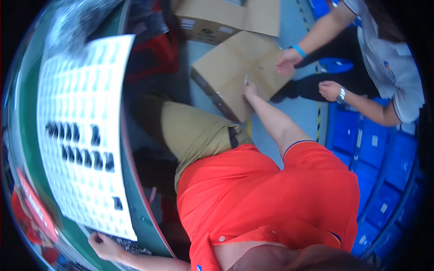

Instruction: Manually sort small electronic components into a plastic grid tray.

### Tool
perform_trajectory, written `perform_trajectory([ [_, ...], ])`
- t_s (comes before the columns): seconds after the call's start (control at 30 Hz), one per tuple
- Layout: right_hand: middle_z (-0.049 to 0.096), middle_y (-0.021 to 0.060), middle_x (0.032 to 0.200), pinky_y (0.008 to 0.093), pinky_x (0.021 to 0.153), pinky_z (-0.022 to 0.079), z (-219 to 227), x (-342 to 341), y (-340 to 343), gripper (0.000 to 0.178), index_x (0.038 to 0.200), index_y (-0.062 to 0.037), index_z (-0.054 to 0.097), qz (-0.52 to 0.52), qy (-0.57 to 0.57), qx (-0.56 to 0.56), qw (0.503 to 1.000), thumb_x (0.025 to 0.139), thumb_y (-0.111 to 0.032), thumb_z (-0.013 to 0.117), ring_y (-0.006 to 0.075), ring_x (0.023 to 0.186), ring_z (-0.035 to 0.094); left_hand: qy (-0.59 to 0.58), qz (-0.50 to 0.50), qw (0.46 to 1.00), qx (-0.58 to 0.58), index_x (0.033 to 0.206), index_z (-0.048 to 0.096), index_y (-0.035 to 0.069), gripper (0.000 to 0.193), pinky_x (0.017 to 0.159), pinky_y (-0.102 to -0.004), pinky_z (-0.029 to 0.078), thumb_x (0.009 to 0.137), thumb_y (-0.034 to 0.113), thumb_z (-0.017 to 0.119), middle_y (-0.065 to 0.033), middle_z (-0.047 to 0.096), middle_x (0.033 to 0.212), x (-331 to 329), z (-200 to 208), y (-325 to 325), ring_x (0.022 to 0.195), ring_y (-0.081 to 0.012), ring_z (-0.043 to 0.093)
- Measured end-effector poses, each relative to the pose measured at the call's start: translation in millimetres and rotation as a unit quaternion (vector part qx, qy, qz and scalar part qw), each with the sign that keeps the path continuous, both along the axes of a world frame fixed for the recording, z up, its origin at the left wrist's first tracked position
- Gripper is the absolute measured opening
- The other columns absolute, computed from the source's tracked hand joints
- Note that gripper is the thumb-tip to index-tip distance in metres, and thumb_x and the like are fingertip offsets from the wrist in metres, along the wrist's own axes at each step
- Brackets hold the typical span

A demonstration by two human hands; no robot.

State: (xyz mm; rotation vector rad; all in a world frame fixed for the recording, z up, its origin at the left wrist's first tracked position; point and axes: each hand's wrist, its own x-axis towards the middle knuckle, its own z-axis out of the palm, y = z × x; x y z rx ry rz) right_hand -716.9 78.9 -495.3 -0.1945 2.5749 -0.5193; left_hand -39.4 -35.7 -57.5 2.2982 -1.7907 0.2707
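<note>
Head view: where is the right grip [250, 91]?

"Over the large brown taped cardboard box [228, 61], its fingers closed around a small, slim, pale item [246, 79], too blurred to identify. I can't tell whether it touches the box."

"And the left grip [105, 247]?"

"Well left of the box and nearer the wearer, by the near edge of a white gridded sheet [92, 185] bearing small black pieces [88, 158]. Its fingers are curled; whether they hold anything I can't tell."

"What's under the sheet?"

"A green surface [145, 221], left of the box."

"Anyone else?"

"A co-worker in grey [384, 63], right of the box, one blue-banded hand [286, 60] by its right edge."
</note>
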Motion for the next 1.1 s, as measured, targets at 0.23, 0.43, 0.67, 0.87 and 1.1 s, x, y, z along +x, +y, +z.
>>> perform_trajectory([
  [0.23,0.066,0.019,0.109,0.0432,0.082,0.049,51,43,-38,0.031,0.12,0.0005,0.06,0.279,0.231,-0.142,0.921,0.094,-0.016,0.06,0.0316,0.095,0.064,0.114,0.03,0.987,-0.108,0.099,0.063,0.002,0.014,0.073,-0.0326,0.052,0.085,0.004,0.065,-0.0106,0.066,0.084,3,-17,17,0.076,-0.0194,0.064],
  [0.43,0.064,0.011,0.104,0.0256,0.077,0.049,345,205,-172,0.02,0.112,0.0005,0.064,0.387,0.141,-0.593,0.692,0.093,-0.001,0.063,0.0151,0.088,0.061,0.212,0.025,0.967,-0.141,0.099,0.062,-0.001,0.016,0.072,-0.0353,0.052,0.083,-0.004,0.061,-0.0154,0.066,0.083,6,17,17,0.075,-0.0248,0.065],
  [0.67,0.062,0.0127,0.08,0.0365,0.07,0.049,470,381,-224,0.01,0.092,-0.0016,0.067,0.829,-0.011,-0.459,0.319,0.083,-0.002,0.066,0.0301,0.078,0.061,0.186,0.021,0.981,-0.042,0.096,0.062,-0.001,0.014,0.074,-0.0379,0.052,0.082,-0.001,0.063,-0.0186,0.066,0.086,37,42,6,0.08,-0.0306,0.066],
  [0.87,0.061,0.0132,0.086,0.0428,0.078,0.047,470,392,-199,0.014,0.089,-0.0034,0.062,0.926,0.061,-0.264,0.264,0.076,-0.001,0.061,0.0346,0.087,0.06,0.06,0.006,0.993,-0.104,0.098,0.064,0.001,0.017,0.075,-0.0412,0.052,0.081,0.003,0.065,-0.0196,0.067,0.086,124,15,-65,0.082,-0.0352,0.066],
  [1.1,0.06,0.014,0.085,0.0441,0.078,0.047,462,393,-187,0.019,0.092,-0.0024,0.06,0.919,0.09,-0.28,0.264,0.073,0.0,0.06,0.0348,0.087,0.059,0.072,0.016,0.988,-0.137,0.1,0.066,0.0,0.024,0.075,-0.0372,0.053,0.079,0.011,0.073,-0.0156,0.068,0.089,128,1,-76,0.079,-0.0295,0.066],
])
